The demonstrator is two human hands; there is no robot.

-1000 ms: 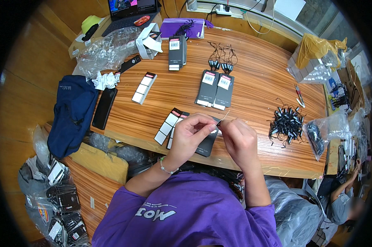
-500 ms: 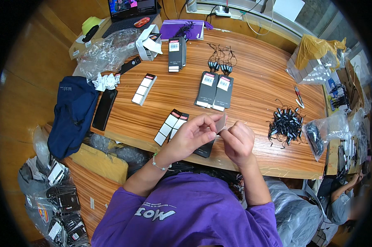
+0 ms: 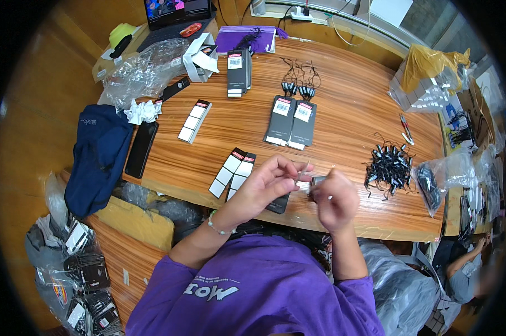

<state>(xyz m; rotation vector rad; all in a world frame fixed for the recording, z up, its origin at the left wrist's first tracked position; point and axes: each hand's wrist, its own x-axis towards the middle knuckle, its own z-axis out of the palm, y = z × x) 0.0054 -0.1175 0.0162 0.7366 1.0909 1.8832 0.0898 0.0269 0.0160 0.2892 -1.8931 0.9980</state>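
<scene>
Meanwhile left hand (image 3: 270, 182) and right hand (image 3: 332, 196) pinch a small tag (image 3: 314, 182), black cord pile (image 3: 388, 168) nearby.

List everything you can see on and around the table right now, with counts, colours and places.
wooden table: one, brown, centre
black hang tags: two, side by side, table middle
black-and-white tag cards: two, near the front edge
tag card: one, left of middle
tag stack: one, black, far side
pile of black string fasteners: one, right
phone: one, black, left edge
navy cloth: one, off the left edge
laptop: one, far left
yellow bag: one, far right
left hand: pinching a small thin piece
right hand: at a small grey piece
</scene>
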